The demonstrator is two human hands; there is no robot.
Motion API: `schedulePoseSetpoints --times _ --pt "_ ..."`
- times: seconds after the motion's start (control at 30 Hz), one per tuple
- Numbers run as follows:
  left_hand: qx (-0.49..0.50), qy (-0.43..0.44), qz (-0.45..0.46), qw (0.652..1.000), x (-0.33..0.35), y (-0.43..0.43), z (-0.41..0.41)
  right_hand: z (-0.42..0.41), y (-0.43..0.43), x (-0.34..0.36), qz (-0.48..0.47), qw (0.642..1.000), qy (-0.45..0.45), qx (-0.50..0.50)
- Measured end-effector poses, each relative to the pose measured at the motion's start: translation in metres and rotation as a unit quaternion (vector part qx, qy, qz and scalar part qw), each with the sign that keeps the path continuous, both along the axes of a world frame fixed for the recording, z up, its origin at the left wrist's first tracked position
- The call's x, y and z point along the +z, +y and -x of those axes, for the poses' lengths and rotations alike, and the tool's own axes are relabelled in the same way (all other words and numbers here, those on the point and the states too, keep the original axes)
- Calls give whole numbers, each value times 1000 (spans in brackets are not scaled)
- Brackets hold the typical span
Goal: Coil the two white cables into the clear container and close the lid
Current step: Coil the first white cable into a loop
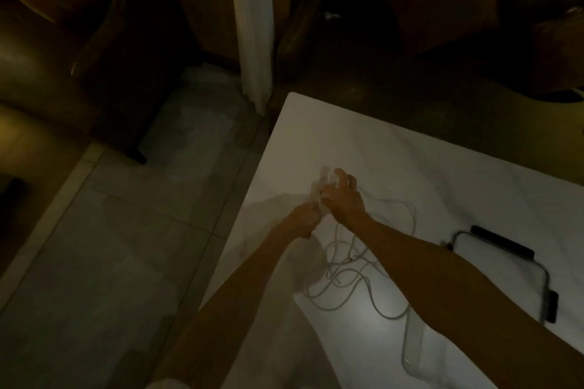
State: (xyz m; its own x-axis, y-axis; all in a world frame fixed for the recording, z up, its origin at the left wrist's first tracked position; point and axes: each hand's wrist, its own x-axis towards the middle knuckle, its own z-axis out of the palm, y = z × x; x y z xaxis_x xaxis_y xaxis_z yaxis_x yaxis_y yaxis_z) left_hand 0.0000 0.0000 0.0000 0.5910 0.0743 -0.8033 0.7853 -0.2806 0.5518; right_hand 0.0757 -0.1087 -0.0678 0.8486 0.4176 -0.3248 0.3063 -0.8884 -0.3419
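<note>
Two white cables lie in a loose tangle on the white bed sheet, between my forearms. My left hand and my right hand meet above the tangle around a small pale, see-through object, which looks like the clear container. My right hand grips it from the right, with a cable strand running off from it. My left hand is closed on its lower left edge. The lighting is dim and the object is blurred.
A flat white device with a black rim lies on the sheet to the right of my right forearm. The bed's left edge drops to a grey tiled floor. A white curtain and dark furniture stand beyond.
</note>
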Motion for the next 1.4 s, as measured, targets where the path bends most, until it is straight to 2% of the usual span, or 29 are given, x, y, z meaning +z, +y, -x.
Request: schedulePoseSetpoints --times 0.07,0.13,0.23,0.3,0.33,0.37,0.43,0.5,0.53,0.67,0.73,0.8,0.87,0.97,1.07,1.17,1.23,1.33,1.4 --pt "11 1 44 999 16 -6 5 -2 -10 2 -9 999 22 29" --pt "-18 -23 73 997 36 -10 12 -2 -22 11 2 998 30 62" --pt "-60 -40 95 993 71 -14 20 9 -35 38 -20 988 -45 143" --pt "-44 -82 0 996 85 -20 22 17 -49 56 -65 977 -115 169" --pt "-14 -132 -71 989 89 -23 24 19 -57 63 -77 969 -149 179" --pt "27 -157 -98 982 98 -26 27 23 -65 75 -79 964 -168 189" --pt "55 -145 -63 986 115 -38 34 31 -76 104 -90 951 -220 200" --pt "-27 -144 -30 989 137 -56 44 39 -89 141 -112 940 -263 189" --pt "-37 -157 0 987 146 -65 49 41 -97 159 -122 932 -284 187" --pt "23 -188 174 966 216 -104 70 47 -140 239 -156 918 -326 164" --pt "11 -185 269 945 263 -130 79 53 -167 293 -264 921 -277 73" --pt "-34 -211 316 924 312 -159 84 62 -194 350 -375 898 -230 -1" --pt "-81 -265 313 908 360 -189 84 76 -222 402 -434 878 -202 -26" --pt "-180 -341 277 880 426 -234 83 95 -265 463 -462 862 -205 -43" --pt "-282 -422 225 832 483 -273 85 121 -301 516 -520 842 -122 -76" --pt "-259 -507 234 788 530 -302 73 150 -318 548 -537 836 -105 -50" --pt "-185 -545 239 782 555 -312 55 163 -326 553 -549 833 -68 1" --pt "-96 -529 267 799 577 -316 37 184 -349 552 -465 881 -75 40" --pt "-106 -597 178 775 575 -319 38 203 -370 560 -406 902 -108 103"
